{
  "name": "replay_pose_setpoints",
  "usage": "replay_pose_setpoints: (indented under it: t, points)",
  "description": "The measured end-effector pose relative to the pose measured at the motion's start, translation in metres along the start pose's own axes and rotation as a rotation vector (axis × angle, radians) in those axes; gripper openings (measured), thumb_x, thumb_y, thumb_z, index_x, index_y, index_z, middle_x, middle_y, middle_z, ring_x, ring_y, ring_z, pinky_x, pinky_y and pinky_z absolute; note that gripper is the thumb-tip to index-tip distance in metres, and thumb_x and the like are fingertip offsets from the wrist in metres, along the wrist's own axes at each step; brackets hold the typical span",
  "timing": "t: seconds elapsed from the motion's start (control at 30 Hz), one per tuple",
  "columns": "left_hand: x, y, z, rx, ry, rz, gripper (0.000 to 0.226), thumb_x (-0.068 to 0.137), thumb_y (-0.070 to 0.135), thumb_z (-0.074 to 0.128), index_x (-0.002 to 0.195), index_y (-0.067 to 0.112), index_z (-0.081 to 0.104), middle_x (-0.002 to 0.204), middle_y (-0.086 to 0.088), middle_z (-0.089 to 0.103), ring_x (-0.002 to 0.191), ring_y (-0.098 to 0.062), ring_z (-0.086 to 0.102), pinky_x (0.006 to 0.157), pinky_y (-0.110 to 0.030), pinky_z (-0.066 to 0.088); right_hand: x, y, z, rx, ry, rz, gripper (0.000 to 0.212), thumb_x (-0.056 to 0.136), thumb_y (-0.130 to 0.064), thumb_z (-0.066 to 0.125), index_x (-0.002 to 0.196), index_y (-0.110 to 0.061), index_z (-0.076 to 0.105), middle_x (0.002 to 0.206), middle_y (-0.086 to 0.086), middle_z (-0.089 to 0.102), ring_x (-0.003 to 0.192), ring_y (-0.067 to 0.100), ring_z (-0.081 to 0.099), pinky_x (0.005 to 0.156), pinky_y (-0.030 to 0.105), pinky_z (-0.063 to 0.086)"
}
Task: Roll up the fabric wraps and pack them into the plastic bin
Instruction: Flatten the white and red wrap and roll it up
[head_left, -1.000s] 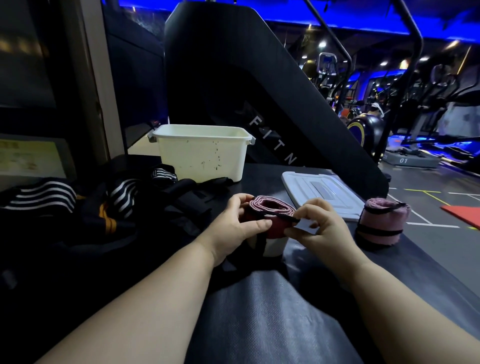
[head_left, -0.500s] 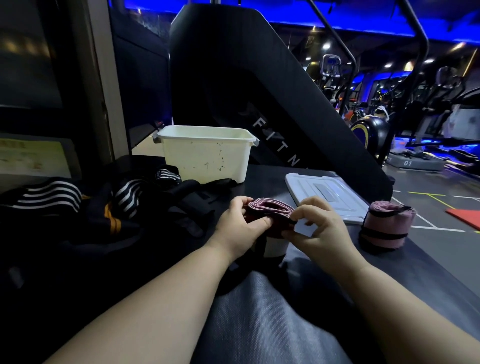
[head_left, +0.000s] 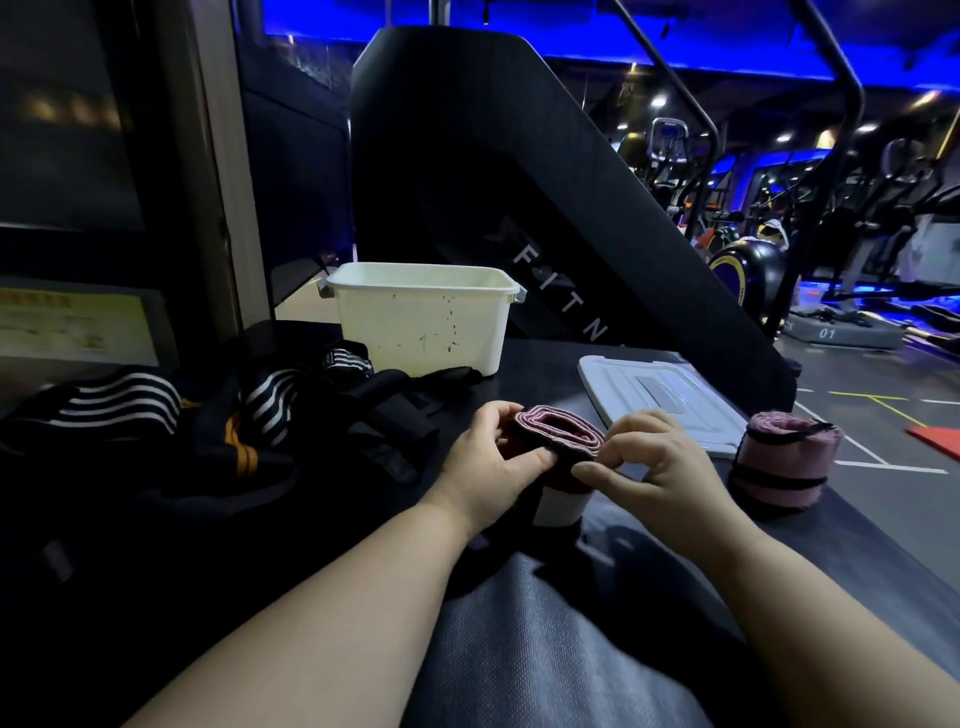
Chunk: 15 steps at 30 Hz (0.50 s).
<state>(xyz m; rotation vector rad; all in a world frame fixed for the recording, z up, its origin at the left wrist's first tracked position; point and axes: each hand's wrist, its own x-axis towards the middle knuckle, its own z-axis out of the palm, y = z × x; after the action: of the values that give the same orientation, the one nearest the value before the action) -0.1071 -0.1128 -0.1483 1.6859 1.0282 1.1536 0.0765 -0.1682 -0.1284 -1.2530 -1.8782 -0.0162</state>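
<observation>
A dark red and pink fabric wrap, rolled into a thick coil, stands on the black mat at the centre. My left hand grips its left side, thumb across the front. My right hand pinches the roll's right edge with curled fingers. A second pink roll, bound by black bands, stands upright to the right. The white plastic bin sits behind, open, its inside hidden from here. Loose black wraps with white and orange stripes lie heaped on the left.
The bin's grey lid lies flat behind my right hand. A large black gym machine rises behind the bin. The mat's right edge drops to the gym floor. A wall and poster stand at the left.
The camera view shifted slightly. My right hand's fingers moved down the roll's right edge, and the small white tag they pinched earlier no longer shows. My left hand keeps its grip.
</observation>
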Motion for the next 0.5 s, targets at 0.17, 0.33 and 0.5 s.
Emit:
replay_pose_setpoints:
  t: [0.17,0.33,0.5]
  points:
    - [0.000,-0.005,-0.011,-0.190,-0.159,-0.028,0.062,0.064,0.031,0.077,0.120,0.028,0.050,0.124,0.000,0.060,0.113,-0.005,0.058,0.092,-0.018,0.048,-0.005,0.001,0.001,0.187,0.037,0.156,0.026,0.083,-0.037,0.074,0.059,-0.045,0.068,0.076,-0.017,0.062,0.080,0.007,0.056,0.075,0.020,0.041]
    - [0.001,-0.004,-0.008,-0.204,-0.166,-0.033,0.070,0.056,0.053,0.081,0.118,0.032,0.057,0.121,0.004,0.066,0.116,-0.008,0.060,0.104,-0.029,0.046,-0.008,-0.002,0.008,0.406,0.124,0.314,0.017,0.076,-0.013,0.080,0.065,-0.025,0.075,0.074,-0.005,0.070,0.076,0.019,0.065,0.072,0.024,0.048]
    - [0.002,-0.005,-0.006,-0.139,-0.137,-0.031,0.070,0.056,0.057,0.079,0.118,0.032,0.059,0.115,0.006,0.069,0.112,-0.006,0.062,0.104,-0.035,0.047,-0.008,-0.003,0.013,0.594,0.189,0.452,0.026,0.068,-0.007,0.086,0.083,-0.016,0.067,0.073,0.003,0.068,0.070,0.011,0.063,0.073,0.026,0.050]
